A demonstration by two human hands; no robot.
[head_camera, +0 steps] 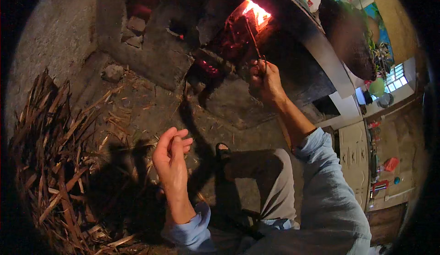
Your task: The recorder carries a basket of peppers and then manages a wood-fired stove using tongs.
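My right hand [266, 81] grips the handle end of slim metal fire tongs [253, 41]. The far end of the tongs reaches into the mouth of a masonry stove [227, 31], where a bright fire [256, 12] burns. Glare hides whatever the tip touches. Lower and to the left, my left hand [173, 155] hangs in the air above the floor, fingers loosely curled and apart, with nothing visible in it. Red embers [209, 67] glow in a lower opening of the stove, below the fire.
A large heap of split firewood and bark strips [58, 158] lies at the left by the wall. A loose stone [112, 72] rests on the floor. My bent knee [282, 162] is below my right arm. A dark woven basket [357, 52] and pale cabinets [353, 162] stand at the right.
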